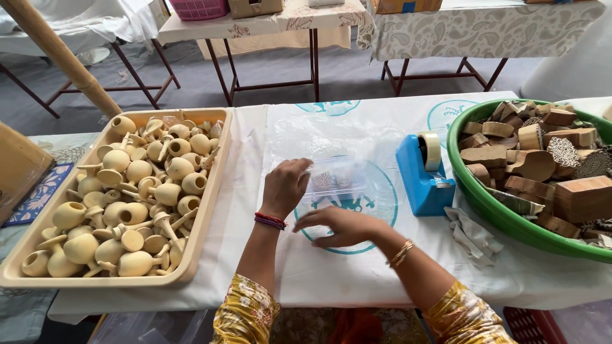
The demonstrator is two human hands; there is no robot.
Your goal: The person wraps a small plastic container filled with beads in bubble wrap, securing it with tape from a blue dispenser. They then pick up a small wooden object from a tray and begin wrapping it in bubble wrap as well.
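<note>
Both hands on a clear plastic bag (331,181) mid-bench (357,280): left hand (285,186) fingers curled down on its left edge, right hand (341,226) flat, fingers together, pressing its near edge. Blue tape dispenser (424,172) just right; tray of wooden handles (204,210) left.

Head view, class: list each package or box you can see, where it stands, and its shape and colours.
Clear plastic bag: on the white table, under both hands, flat, see-through.
Cardboard box: far table, centre, brown, rectangular.
Second cardboard box: far table, right, brown with a blue patch.
Brown carton: left edge, plain.
</note>
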